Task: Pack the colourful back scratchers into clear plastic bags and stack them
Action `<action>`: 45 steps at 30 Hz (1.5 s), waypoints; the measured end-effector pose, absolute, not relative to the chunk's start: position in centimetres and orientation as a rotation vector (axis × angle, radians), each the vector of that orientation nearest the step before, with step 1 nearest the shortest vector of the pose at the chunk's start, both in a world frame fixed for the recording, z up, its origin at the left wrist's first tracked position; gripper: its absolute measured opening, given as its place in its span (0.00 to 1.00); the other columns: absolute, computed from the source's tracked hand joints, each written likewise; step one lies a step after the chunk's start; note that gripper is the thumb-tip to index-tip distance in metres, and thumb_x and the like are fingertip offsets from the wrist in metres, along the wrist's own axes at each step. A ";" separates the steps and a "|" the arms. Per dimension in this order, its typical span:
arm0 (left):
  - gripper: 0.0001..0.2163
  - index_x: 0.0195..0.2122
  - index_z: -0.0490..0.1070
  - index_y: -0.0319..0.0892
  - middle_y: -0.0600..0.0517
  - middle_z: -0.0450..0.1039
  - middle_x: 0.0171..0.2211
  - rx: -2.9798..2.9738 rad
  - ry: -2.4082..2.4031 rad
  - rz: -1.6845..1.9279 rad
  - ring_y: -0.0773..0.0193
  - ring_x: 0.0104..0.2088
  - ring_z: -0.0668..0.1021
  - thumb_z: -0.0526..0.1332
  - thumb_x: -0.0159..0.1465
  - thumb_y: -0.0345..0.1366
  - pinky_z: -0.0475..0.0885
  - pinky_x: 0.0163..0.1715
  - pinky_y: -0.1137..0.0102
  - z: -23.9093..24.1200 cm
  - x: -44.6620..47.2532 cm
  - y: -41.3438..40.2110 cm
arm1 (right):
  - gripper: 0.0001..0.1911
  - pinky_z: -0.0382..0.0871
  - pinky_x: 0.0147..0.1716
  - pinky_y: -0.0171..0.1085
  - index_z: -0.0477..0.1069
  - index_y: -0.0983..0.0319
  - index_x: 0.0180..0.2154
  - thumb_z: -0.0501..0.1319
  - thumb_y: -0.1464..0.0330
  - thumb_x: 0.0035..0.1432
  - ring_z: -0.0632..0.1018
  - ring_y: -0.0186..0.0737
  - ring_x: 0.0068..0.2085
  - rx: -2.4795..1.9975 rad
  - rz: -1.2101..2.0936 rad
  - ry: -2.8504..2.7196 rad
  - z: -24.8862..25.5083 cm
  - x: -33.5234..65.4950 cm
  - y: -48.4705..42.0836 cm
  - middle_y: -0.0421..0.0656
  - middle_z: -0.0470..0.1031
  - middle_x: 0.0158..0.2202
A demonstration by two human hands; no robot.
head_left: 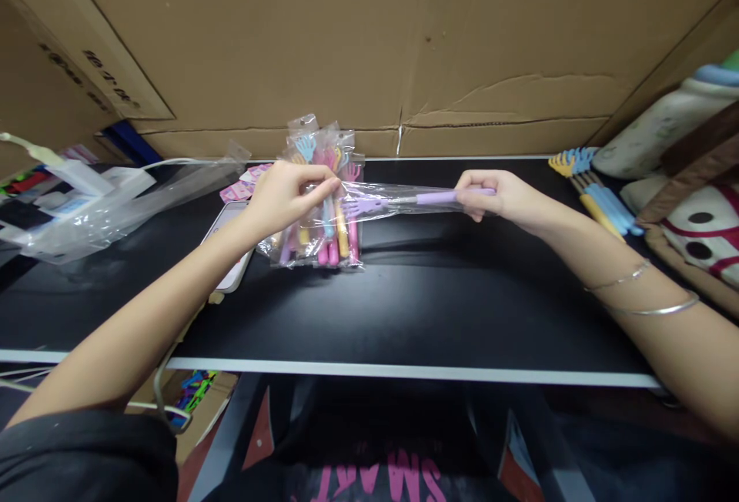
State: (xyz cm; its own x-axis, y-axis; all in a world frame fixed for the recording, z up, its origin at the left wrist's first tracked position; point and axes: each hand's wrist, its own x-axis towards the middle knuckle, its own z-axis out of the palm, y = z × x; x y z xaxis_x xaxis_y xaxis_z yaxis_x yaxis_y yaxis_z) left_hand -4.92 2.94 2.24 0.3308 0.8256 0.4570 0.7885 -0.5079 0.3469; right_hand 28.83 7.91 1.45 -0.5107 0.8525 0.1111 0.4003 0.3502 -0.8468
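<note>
- Gripping the handle of a purple back scratcher (pixel 437 198) in your right hand (pixel 508 194), you have it raised crosswise above the surface (pixel 427 309), nearer the back edge than the front. Push too hard leftward and the claw tips could pierce the film.
- Your left hand (pixel 292 194) pinches the clear plastic sleeve (pixel 404 192) beyond the claw, finger and thumb close together. A sharp tug there could stretch or split it, since the film looks thin.
- Whether the handle's end lies inside the sleeve, I cannot tell; if your right fingers trap plastic and handle together, the film could bunch rather than slide.
- Bagged back scratchers (pixel 342 239) lie heaped below your left hand, toward the back edge. Dipping that wrist could set the slick packets sliding, because they overlap loosely.
- The phone (pixel 235 275) lies just left of that heap, partly hidden by your left forearm; a low sweep could nudge it toward the front edge.
- Loose back scratchers (pixel 606 200) lie by the back right corner; a sudden rightward jerk could scatter them.
</note>
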 end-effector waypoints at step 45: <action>0.17 0.30 0.74 0.41 0.53 0.76 0.27 2.445 1.492 0.943 0.65 0.28 0.74 0.56 0.64 0.49 0.63 0.31 0.71 2.4 -4.7 2.8 | 0.26 0.69 0.55 0.50 0.72 0.54 0.53 0.65 0.51 0.55 0.79 0.48 0.51 -0.761 1.776 -1.870 2.0 31.5 8.6 0.44 0.80 0.49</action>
